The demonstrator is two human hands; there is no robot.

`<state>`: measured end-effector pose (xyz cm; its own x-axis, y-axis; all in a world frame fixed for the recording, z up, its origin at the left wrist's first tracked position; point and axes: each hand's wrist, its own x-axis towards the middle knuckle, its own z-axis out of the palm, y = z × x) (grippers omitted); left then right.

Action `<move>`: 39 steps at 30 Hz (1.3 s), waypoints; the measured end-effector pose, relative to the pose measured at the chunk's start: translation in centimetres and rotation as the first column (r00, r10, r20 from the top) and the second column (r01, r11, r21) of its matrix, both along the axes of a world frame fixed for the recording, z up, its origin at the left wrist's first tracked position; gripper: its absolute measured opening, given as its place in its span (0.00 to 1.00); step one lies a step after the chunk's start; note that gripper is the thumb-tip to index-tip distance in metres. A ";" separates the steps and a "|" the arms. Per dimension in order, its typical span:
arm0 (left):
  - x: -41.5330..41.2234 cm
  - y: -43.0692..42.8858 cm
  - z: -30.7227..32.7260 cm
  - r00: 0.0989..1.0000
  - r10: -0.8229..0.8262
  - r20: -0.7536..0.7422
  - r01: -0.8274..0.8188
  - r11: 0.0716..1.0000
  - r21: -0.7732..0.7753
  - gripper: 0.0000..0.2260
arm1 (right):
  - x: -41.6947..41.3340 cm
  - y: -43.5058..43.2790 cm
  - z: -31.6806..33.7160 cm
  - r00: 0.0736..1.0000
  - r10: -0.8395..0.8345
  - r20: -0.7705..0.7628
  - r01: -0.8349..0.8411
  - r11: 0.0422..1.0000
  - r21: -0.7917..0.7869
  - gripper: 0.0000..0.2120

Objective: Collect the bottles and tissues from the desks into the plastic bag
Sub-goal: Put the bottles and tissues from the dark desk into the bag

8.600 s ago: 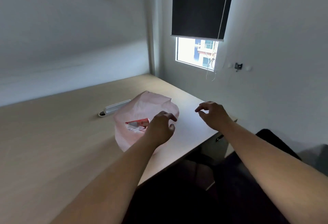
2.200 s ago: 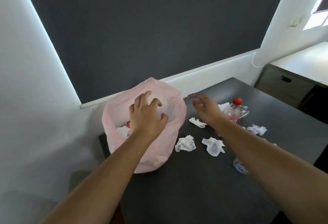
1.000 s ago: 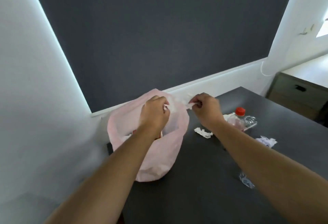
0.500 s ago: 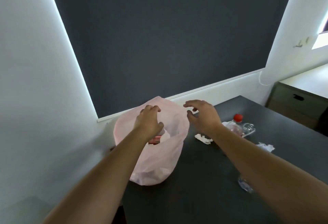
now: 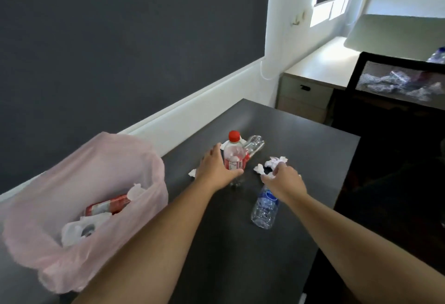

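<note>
A pink plastic bag (image 5: pixel 101 169) stands open at the left end of the dark desk (image 5: pixel 240 255), with a red-labelled bottle (image 5: pixel 108 206) and crumpled tissues (image 5: pixel 79 229) inside. My left hand (image 5: pixel 216 169) wraps around an upright red-capped bottle (image 5: pixel 234 157), thumb in front and fingers behind. A crushed clear bottle (image 5: pixel 255 143) lies just behind it. My right hand (image 5: pixel 284 181) curls its fingers onto a crumpled tissue (image 5: pixel 271 176). More tissues lie beside it (image 5: pixel 277 160) and left of my left hand (image 5: pixel 192 172). A blue-labelled bottle (image 5: pixel 265 210) lies under my right wrist.
A light wooden desk with drawers (image 5: pixel 305 92) stands beyond the dark one. A black mesh chair (image 5: pixel 397 80) is at the right, with crumpled bottles and tissues showing through its back. The dark desk's right edge runs close to my right arm.
Both hands have left the bag's rim and moved right to the litter. The left now holds the red-capped bottle, the right is on a tissue. My view has turned right and down.
</note>
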<state>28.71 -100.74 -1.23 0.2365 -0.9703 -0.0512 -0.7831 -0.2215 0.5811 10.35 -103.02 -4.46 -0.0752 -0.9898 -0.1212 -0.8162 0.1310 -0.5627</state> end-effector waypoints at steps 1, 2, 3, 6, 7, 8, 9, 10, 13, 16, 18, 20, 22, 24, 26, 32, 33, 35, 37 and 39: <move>-0.1 -1.0 -0.7 0.997 0.024 -0.070 -0.024 1.000 0.004 0.48 | -0.3 -0.1 -1.4 0.999 -0.036 0.006 0.035 0.997 0.075 0.23; -0.4 -2.2 -1.4 0.990 0.047 -0.130 -0.047 0.999 0.000 0.49 | -0.5 -0.2 -2.7 0.996 -0.089 0.031 0.084 0.987 0.140 0.30; -0.4 -3.2 -1.7 0.983 0.068 -0.169 -0.072 0.997 -0.019 0.50 | -0.4 -0.2 -3.6 0.988 -0.143 0.061 0.129 0.974 0.188 0.35; -1.1 -6.1 -2.7 0.964 0.083 -0.251 -0.099 0.994 -0.055 0.46 | 0.1 -0.2 -5.9 0.953 -0.281 0.112 0.238 0.924 0.298 0.41; -1.4 -6.9 -3.2 0.955 0.084 -0.284 -0.105 0.993 -0.058 0.43 | 0.1 -0.1 -6.6 0.935 -0.329 0.131 0.272 0.904 0.329 0.41; -1.7 -7.5 -3.5 0.945 0.091 -0.314 -0.113 0.992 -0.055 0.40 | 0.3 -0.1 -7.1 0.914 -0.377 0.153 0.305 0.884 0.354 0.42; -2.0 -7.9 -4.0 0.938 0.092 -0.334 -0.112 0.993 -0.043 0.37 | 0.4 -0.1 -7.8 0.889 -0.420 0.180 0.331 0.864 0.379 0.42; -2.1 -8.1 -4.5 0.935 0.088 -0.344 -0.106 0.994 -0.032 0.34 | 0.6 0.0 -8.3 0.865 -0.456 0.211 0.347 0.846 0.404 0.41; -2.0 -8.0 -5.6 0.949 0.081 -0.304 -0.104 0.993 -0.062 0.27 | 0.9 0.2 -9.1 0.810 -0.522 0.268 0.379 0.815 0.439 0.38; -1.4 -7.0 -5.0 0.938 0.112 -0.328 -0.152 0.983 -0.099 0.23 | 0.8 -0.1 -8.3 0.815 -0.502 0.291 0.393 0.846 0.360 0.35; -0.8 -6.3 -3.3 0.921 0.100 -0.377 -0.166 0.975 -0.147 0.19 | 0.8 -0.6 -6.6 0.830 -0.447 0.335 0.374 0.890 0.259 0.33; 0.3 -5.6 -0.3 0.914 0.095 -0.395 -0.199 0.952 -0.231 0.17 | 1.4 -1.4 -4.0 0.839 -0.371 0.398 0.334 0.929 0.160 0.30; 1.8 -4.4 3.3 0.907 0.105 -0.408 -0.240 0.924 -0.297 0.19 | 2.6 -1.9 -0.8 0.855 -0.272 0.443 0.270 0.960 0.069 0.28; 4.0 -2.4 7.0 0.894 0.125 -0.431 -0.301 0.879 -0.369 0.19 | 4.5 -1.9 2.8 0.871 -0.154 0.466 0.181 0.983 -0.014 0.27; 6.1 -0.5 10.0 0.885 0.158 -0.438 -0.361 0.827 -0.431 0.19 | 6.4 -2.2 5.7 0.865 -0.060 0.498 0.113 0.991 -0.077 0.27; 15.4 10.2 16.4 0.878 0.315 -0.360 -0.476 0.658 -0.584 0.24 | 16.9 1.4 12.5 0.766 0.325 0.554 -0.195 0.939 -0.282 0.28; 16.4 11.7 16.4 0.882 0.349 -0.316 -0.471 0.663 -0.582 0.24 | 18.5 2.3 12.8 0.749 0.369 0.551 -0.237 0.925 -0.297 0.28; 18.2 14.6 15.7 0.883 0.412 -0.225 -0.464 0.689 -0.557 0.25 | 21.8 4.3 12.8 0.718 0.435 0.544 -0.326 0.900 -0.289 0.29; 19.6 16.9 14.0 0.872 0.466 -0.148 -0.471 0.718 -0.513 0.25 | 24.6 6.3 12.2 0.709 0.500 0.498 -0.427 0.866 -0.261 0.29; 20.2 18.2 11.7 0.860 0.498 -0.116 -0.492 0.747 -0.447 0.26 | 26.4 7.7 11.1 0.726 0.571 0.383 -0.519 0.820 -0.240 0.28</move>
